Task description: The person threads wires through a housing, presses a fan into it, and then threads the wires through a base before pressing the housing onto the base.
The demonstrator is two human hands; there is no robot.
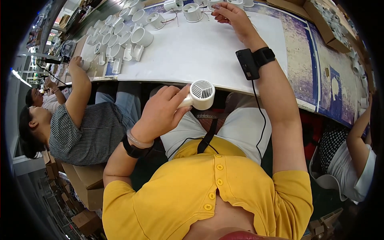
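My left hand (162, 110) is closed around the short handle of a white plastic housing (202, 95), shaped like a small hair dryer. Its round, slatted grille faces up, and I hold it over my lap just off the table's front edge. Far across the table, my right hand (228, 15) reaches among white round housings. Its fingers are bent but apart, and nothing shows between them. Closest to it is a white round housing with thin wires (192, 13). Another wired housing (155, 21) stands farther left.
Several white housings with handle stubs (116, 40) crowd the table's left side. A white sheet (180, 56) covers the work surface. At the back right is a cardboard box (330, 28) of parts. Co-workers sit at left (86, 132) and right (356, 160). A black cable (258, 108) hangs from my right wrist device.
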